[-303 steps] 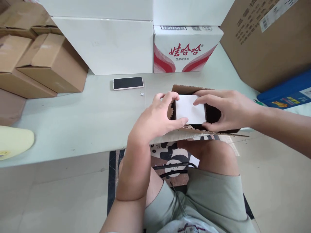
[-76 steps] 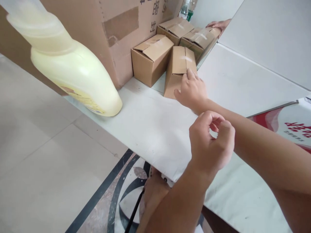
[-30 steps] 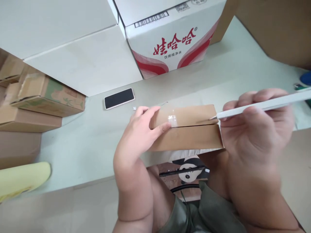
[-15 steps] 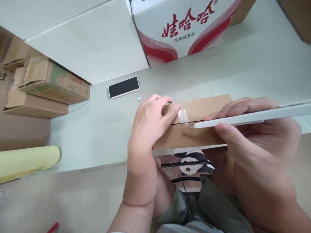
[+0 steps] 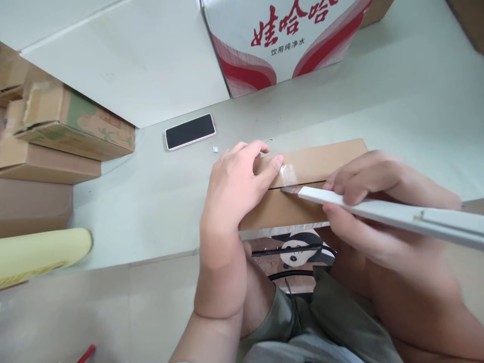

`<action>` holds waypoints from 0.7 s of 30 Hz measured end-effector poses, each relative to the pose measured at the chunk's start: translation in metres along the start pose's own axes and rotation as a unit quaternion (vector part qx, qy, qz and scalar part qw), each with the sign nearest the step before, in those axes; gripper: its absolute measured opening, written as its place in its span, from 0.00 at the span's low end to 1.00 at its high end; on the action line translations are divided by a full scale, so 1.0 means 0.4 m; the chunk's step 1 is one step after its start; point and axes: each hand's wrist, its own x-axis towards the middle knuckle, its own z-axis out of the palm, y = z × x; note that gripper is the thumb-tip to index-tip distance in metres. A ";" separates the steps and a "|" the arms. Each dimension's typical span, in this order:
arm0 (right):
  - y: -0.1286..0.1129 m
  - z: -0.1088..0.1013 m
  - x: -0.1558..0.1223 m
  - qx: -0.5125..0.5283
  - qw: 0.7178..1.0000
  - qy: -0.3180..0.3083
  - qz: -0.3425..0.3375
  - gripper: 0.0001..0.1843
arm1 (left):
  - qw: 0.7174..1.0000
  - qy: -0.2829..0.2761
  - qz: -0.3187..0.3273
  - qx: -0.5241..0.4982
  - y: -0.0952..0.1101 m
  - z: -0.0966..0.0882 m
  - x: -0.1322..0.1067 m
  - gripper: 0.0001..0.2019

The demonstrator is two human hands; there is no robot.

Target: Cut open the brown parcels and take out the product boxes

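A small brown cardboard box point(image 5: 321, 160) lies closed at the near edge of the pale table point(image 5: 159, 201). A patch of clear tape point(image 5: 289, 175) bridges the seam between its flaps. My left hand point(image 5: 236, 184) rests on the box's left end, thumb pressing beside the tape. My right hand point(image 5: 363, 199) grips a long white utility knife point(image 5: 381, 212), its blade tip touching the seam at the tape's lower edge.
A black phone point(image 5: 190, 131) lies on the table behind the box. A red-and-white carton point(image 5: 280, 40) and a white box point(image 5: 124, 60) stand at the back. Brown cartons point(image 5: 56, 131) are stacked at left, and a yellow bottle point(image 5: 41, 254) lies at the left edge.
The knife tip has slid left along the seam from the box's right end to the tape. My left thumb has stayed by the tape.
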 end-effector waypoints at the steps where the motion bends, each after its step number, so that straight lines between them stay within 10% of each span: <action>1: -0.002 -0.003 0.002 -0.007 1.000 -0.014 -0.018 0.13 | 1.000 -0.001 -0.001 0.000 0.000 0.000 0.001 0.15; 21: -0.008 0.007 -0.001 -0.047 0.999 -0.001 -0.008 0.12 | 1.000 -0.006 -0.013 -0.005 0.005 -0.005 0.000 0.15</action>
